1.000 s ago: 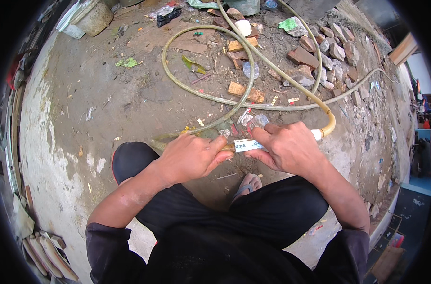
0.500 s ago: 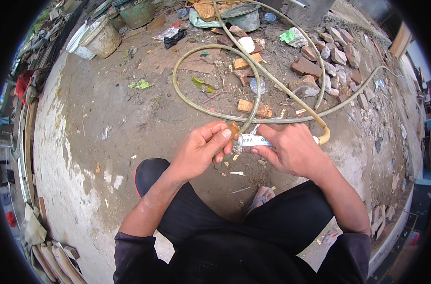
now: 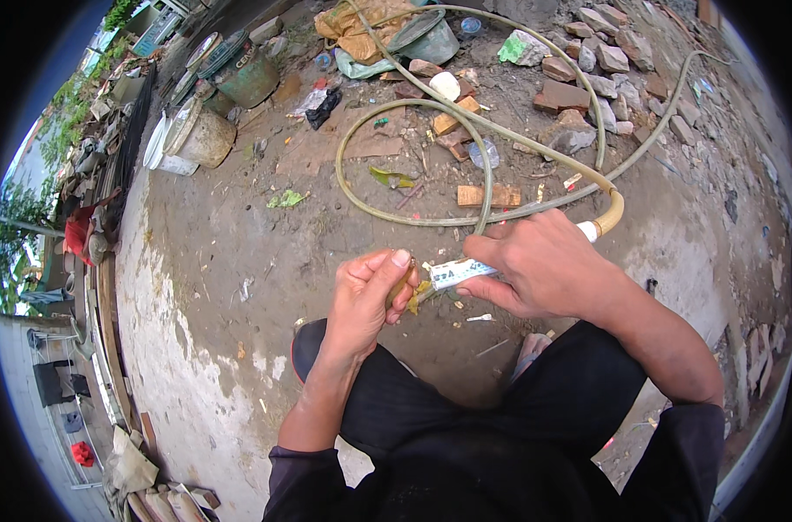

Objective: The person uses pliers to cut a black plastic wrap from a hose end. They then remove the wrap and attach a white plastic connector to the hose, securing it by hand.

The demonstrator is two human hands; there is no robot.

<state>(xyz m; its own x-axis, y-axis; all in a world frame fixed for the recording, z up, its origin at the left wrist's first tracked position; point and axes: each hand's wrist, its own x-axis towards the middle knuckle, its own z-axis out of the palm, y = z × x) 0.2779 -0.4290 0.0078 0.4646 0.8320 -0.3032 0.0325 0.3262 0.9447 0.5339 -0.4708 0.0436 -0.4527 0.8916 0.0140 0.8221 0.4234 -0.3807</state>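
Note:
My right hand (image 3: 544, 265) is wrapped over a short white plastic pipe (image 3: 453, 273) with blue print, thumb and fingers closed on it. The pipe's other end, past that hand, meets a yellowish hose (image 3: 616, 210) that bends back and loops over the ground. My left hand (image 3: 361, 291) is just left of the pipe's open end, thumb and fingers pinching a brownish-yellow piece (image 3: 399, 294). What kind of piece it is cannot be made out, as the fingers cover part of it. A gap shows between piece and pipe.
Inside and behind the hose loop lie wood blocks (image 3: 488, 196) and a clear plastic cup (image 3: 484, 155). Broken bricks and stones (image 3: 570, 97) are heaped at far right. Dirty buckets (image 3: 201, 132) stand at far left. A person in red (image 3: 84, 230) is at the left edge.
My view has swung left, shifting the scene rightward. My left hand has drawn the brownish piece back from the pipe's end; the pipe now tilts, its open end lower in view.

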